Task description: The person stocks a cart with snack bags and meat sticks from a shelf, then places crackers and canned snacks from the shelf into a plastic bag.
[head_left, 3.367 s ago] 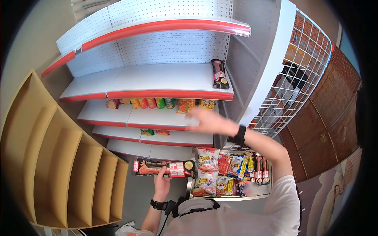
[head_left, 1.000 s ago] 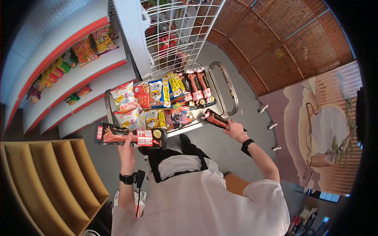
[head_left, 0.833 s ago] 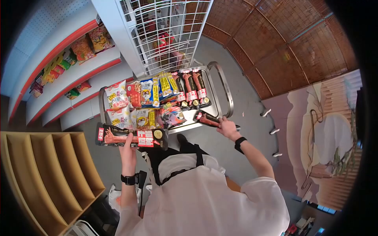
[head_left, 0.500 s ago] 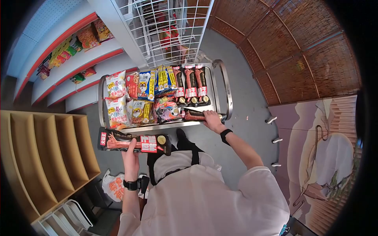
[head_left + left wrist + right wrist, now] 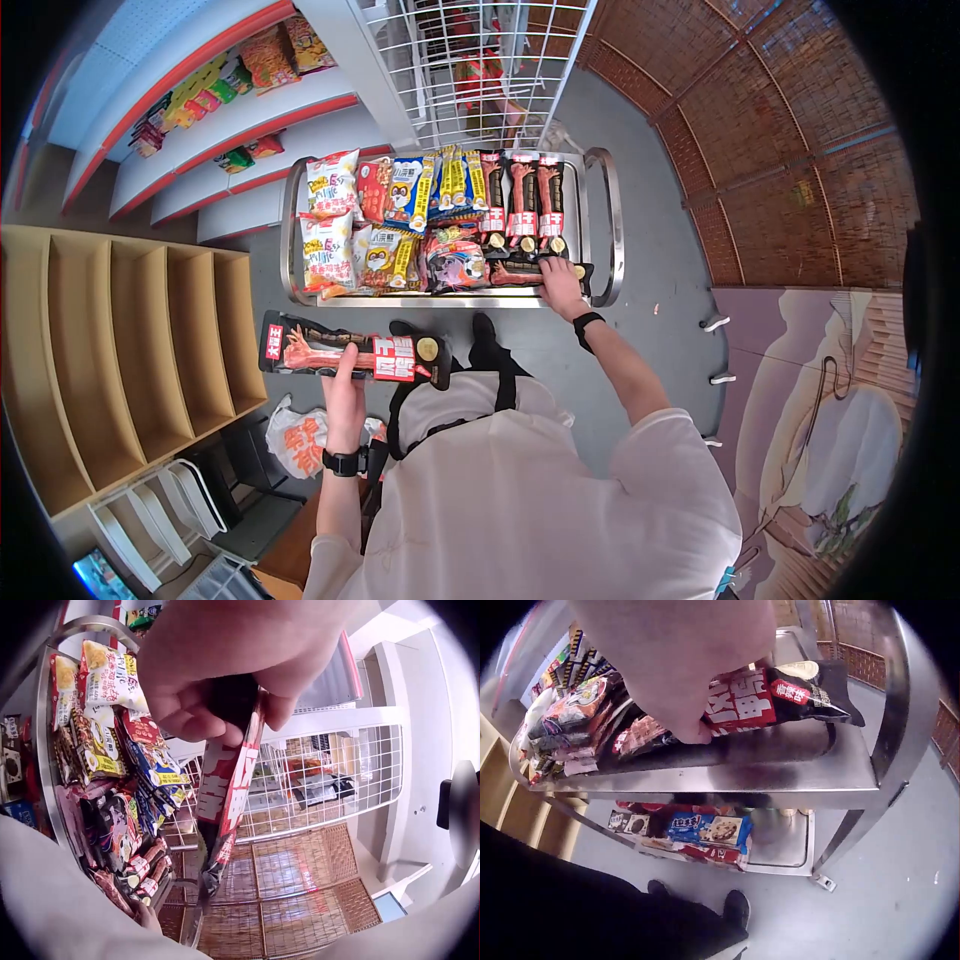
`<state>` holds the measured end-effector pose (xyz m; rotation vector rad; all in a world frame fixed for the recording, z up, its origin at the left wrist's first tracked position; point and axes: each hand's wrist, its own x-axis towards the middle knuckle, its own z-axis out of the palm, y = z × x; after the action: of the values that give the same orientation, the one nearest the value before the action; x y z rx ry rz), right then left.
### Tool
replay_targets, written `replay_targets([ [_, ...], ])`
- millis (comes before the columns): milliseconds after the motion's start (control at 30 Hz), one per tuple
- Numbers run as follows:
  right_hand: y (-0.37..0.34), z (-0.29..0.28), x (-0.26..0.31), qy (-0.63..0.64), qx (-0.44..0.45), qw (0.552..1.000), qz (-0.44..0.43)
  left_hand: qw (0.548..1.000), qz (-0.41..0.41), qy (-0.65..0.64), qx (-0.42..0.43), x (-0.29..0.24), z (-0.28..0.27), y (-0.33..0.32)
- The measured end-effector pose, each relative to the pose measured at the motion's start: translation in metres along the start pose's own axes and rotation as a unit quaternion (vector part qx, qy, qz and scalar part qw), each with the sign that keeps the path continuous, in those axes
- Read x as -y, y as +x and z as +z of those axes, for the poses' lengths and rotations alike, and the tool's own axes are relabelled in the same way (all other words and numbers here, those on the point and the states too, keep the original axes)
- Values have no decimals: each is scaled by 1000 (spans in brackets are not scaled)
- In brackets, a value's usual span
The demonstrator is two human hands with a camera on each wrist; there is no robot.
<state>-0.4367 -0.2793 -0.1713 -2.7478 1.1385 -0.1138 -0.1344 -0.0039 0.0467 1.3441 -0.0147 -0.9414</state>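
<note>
My left hand (image 5: pixel 345 405) holds a black snack packet (image 5: pixel 300 345) with red labels, level in front of the cart. In the left wrist view the fingers and thumb pinch this packet (image 5: pixel 225 787), seen nearly edge-on. At the cart's front right corner, my right hand (image 5: pixel 563 287) grips another black packet (image 5: pixel 515 272), which lies sideways on the steel tray (image 5: pixel 455 300). The right wrist view shows that packet (image 5: pixel 810 690) near the tray's edge, part of it hidden by the hand. Three similar black packets (image 5: pixel 522 200) lie side by side behind it.
Bagged snacks (image 5: pixel 330 185) fill the tray's left and middle. Its lower shelf holds boxed biscuits (image 5: pixel 712 829). Shelving (image 5: pixel 330 95) stands at the back left, a wire rack (image 5: pixel 470 80) behind the cart. A wooden shelf unit (image 5: pixel 130 350) is left, a plastic bag (image 5: pixel 297 440) below.
The right hand has gone from the shelves to the cart, bringing a black packet onto the tray's front right corner. The left hand keeps its packet. The view has turned towards the cart.
</note>
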Motion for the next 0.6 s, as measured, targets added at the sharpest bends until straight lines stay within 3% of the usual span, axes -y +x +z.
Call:
replay_targets([
  [200,2,4,2,-8,24,1000,9,999,-6,-36,-2,-1,7,-7],
  [300,2,-2,3,-2,54,998,11,998,-8,8,64,2,13,-9],
  [400,5,-14,7,30,57,998,2,998,-27,0,62,15,10,-3],
  [467,13,-28,13,22,59,998,-12,999,-43,4,1,11,24,-7],
  [533,26,-51,21,127,104,986,-37,999,-37,12,15,20,24,0],
  [600,43,-85,35,174,71,978,-96,994,-7,26,106,18,33,3],
])
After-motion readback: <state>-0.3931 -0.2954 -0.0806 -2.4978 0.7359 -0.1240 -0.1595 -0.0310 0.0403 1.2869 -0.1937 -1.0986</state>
